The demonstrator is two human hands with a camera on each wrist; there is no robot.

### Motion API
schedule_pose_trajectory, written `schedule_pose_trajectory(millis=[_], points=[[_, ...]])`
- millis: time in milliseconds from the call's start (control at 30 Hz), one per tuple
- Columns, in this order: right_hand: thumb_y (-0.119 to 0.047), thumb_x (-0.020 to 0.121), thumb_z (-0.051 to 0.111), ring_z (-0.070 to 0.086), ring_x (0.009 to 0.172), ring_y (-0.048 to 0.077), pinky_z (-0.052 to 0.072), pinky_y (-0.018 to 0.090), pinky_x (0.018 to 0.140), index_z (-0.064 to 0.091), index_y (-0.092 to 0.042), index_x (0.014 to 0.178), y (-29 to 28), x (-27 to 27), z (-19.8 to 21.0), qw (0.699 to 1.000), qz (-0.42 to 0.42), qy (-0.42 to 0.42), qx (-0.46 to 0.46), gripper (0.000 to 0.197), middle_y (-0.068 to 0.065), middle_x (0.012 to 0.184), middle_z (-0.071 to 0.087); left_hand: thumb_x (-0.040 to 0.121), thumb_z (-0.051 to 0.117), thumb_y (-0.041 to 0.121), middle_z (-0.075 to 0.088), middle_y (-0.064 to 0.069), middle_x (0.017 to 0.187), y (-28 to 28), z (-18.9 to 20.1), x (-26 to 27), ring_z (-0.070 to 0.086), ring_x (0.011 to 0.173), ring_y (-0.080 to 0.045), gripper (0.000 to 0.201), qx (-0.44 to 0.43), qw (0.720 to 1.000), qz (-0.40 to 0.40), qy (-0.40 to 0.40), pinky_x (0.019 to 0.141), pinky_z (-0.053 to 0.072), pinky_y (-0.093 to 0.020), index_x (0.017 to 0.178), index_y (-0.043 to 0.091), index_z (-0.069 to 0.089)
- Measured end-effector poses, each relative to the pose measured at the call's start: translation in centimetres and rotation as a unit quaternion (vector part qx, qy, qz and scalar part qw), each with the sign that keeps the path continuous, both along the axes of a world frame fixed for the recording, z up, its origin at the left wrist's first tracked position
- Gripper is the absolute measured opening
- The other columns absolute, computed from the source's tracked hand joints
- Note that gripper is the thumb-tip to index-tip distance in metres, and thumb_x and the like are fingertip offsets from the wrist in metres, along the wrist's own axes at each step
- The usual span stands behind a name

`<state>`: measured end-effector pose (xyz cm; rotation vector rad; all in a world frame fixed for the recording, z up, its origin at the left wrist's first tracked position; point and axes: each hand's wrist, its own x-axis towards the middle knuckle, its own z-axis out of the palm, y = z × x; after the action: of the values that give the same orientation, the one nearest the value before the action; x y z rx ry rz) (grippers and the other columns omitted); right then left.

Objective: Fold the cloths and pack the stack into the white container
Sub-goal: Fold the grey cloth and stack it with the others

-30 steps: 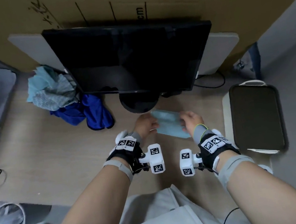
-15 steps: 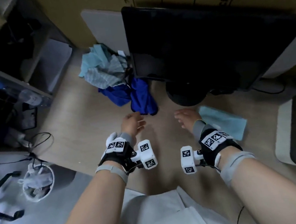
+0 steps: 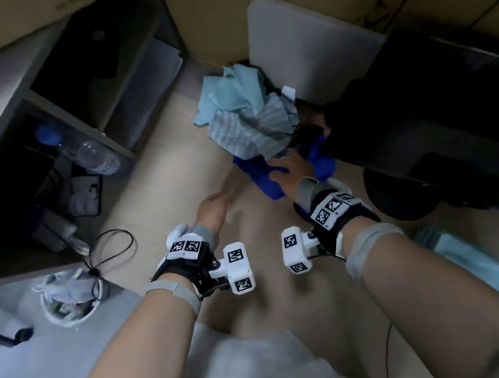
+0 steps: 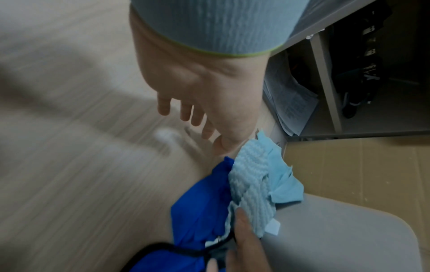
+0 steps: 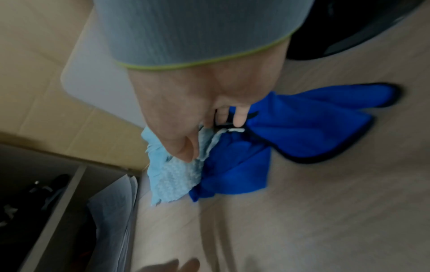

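So the right hand (image 3: 291,170) is down in the pile of unfolded cloths on the counter (image 3: 165,202), fingers curled onto the royal blue cloth (image 5: 291,132) right where the textured light blue cloth (image 3: 252,129) lies over it. The left hand (image 3: 212,207) hovers just beside the pile with fingers loose and spread, holding nothing. One folded pale blue cloth (image 3: 475,264) sits on the counter off to the right, well apart from the heap.

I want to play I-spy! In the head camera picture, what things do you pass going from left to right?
Water bottle → left hand → right hand → black monitor stand → folded light blue cloth.
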<state>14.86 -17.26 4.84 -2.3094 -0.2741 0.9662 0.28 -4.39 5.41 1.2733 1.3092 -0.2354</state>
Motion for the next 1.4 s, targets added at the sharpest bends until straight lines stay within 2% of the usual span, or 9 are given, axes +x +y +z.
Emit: schedule_pose_trajectory(millis=[200, 367, 500, 767, 900, 1000, 1133, 1267, 1400], points=[[-0.035, 0.088, 0.056, 0.037, 0.135, 0.028, 0.033, 0.040, 0.110, 0.047, -0.024, 0.135, 4.7, 2.1, 0.3, 0.979, 0.114, -0.053, -0.162, 0.050, 0.004, 0.148, 0.039, 0.084, 0.057, 0.028, 0.056, -0.022, 0.134, 3.5, -1.4, 0.0, 0.056, 0.118, -0.039, 0.056, -0.010, 0.992, -0.071, 0.100, 0.099, 0.045, -0.046, 0.133, 0.002, 0.051], [-0.025, 0.080, 0.067, 0.068, 0.091, 0.020, 0.054, 0.036, 0.088, 0.072, -0.032, 0.086, 3.3, 1.2, 1.9, 0.993, -0.112, -0.019, 0.007, 0.011, -0.004, 0.095, 0.073, 0.080, 0.058, 0.030, 0.062, -0.021, 0.121, 3.6, -1.1, 1.1, 0.060, 0.101, -0.035, 0.056, 0.006, 0.993, -0.081, 0.083, 0.081, 0.048, -0.037, 0.127, 0.000, 0.055], [-0.010, 0.076, 0.067, 0.058, 0.073, 0.016, 0.051, 0.034, 0.075, 0.057, -0.027, 0.067, 1.5, 0.4, 4.4, 0.981, -0.157, -0.025, 0.108, 0.022, -0.004, 0.071, 0.061, 0.083, 0.063, 0.036, 0.062, -0.006, 0.116, 1.2, 1.2, 2.7, 0.058, 0.096, -0.022, 0.054, -0.049, 0.998, -0.023, -0.038, 0.077, 0.045, -0.031, 0.131, 0.013, 0.052], [-0.017, 0.086, 0.059, 0.061, 0.080, 0.021, 0.058, 0.033, 0.076, 0.061, -0.025, 0.077, -7.4, -2.0, 6.3, 0.968, -0.246, -0.005, 0.040, 0.012, -0.003, 0.080, 0.060, 0.089, 0.064, 0.023, 0.065, -0.004, 0.102, -4.6, 4.7, 3.9, 0.066, 0.079, -0.015, 0.032, -0.080, 0.983, -0.049, -0.157, 0.069, 0.046, -0.028, 0.119, 0.014, 0.058], [0.005, 0.084, 0.057, 0.052, 0.065, 0.012, 0.045, 0.010, 0.044, 0.063, -0.007, 0.109, -11.3, -5.0, 7.6, 0.977, -0.182, 0.061, 0.093, 0.029, 0.008, 0.086, 0.057, 0.079, 0.067, 0.007, 0.054, -0.008, 0.131, -7.6, 4.9, 3.4, 0.053, 0.118, -0.022, 0.070, 0.020, 0.956, -0.228, -0.182, 0.097, 0.047, -0.034, 0.144, 0.011, 0.042], [0.009, 0.085, 0.050, 0.055, 0.068, 0.016, 0.045, 0.014, 0.045, 0.066, -0.011, 0.102, -12.6, -6.0, 7.8, 0.971, -0.207, 0.085, 0.087, 0.030, 0.006, 0.080, 0.059, 0.090, 0.053, -0.004, 0.058, -0.014, 0.127, -10.7, 5.8, 3.9, 0.053, 0.112, -0.021, 0.046, -0.011, 0.914, -0.375, -0.156, 0.086, 0.047, -0.018, 0.136, 0.002, 0.052], [0.004, 0.086, 0.040, 0.057, 0.073, 0.022, 0.047, 0.020, 0.062, 0.065, -0.015, 0.074, -15.2, -6.1, 8.3, 0.947, -0.308, 0.063, 0.062, 0.033, 0.003, 0.073, 0.061, 0.092, 0.057, 0.005, 0.061, -0.012, 0.103, -13.9, 5.7, 3.7, 0.054, 0.097, -0.020, 0.019, -0.044, 0.902, -0.411, -0.124, 0.092, 0.047, -0.036, 0.109, 0.007, 0.065], [-0.015, 0.087, 0.055, 0.057, 0.087, 0.020, 0.042, 0.024, 0.076, 0.063, -0.015, 0.104, -19.2, -6.9, 8.9, 0.960, -0.275, -0.018, 0.039, 0.018, 0.005, 0.097, 0.063, 0.074, 0.066, 0.024, 0.061, -0.012, 0.090, -16.3, 6.1, 3.0, 0.056, 0.087, -0.021, 0.023, -0.079, 0.922, -0.345, -0.156, 0.073, 0.041, -0.029, 0.089, 0.006, 0.066], [-0.038, 0.085, 0.066, 0.060, 0.077, 0.013, 0.042, 0.022, 0.071, 0.067, -0.016, 0.097, -21.3, -8.8, 9.4, 0.957, -0.273, -0.065, 0.074, 0.025, -0.001, 0.086, 0.066, 0.075, 0.079, 0.039, 0.073, -0.007, 0.093, -18.4, 6.3, 1.3, 0.067, 0.085, -0.017, 0.032, -0.074, 0.924, -0.327, -0.185, 0.077, 0.052, -0.027, 0.092, 0.013, 0.071]])
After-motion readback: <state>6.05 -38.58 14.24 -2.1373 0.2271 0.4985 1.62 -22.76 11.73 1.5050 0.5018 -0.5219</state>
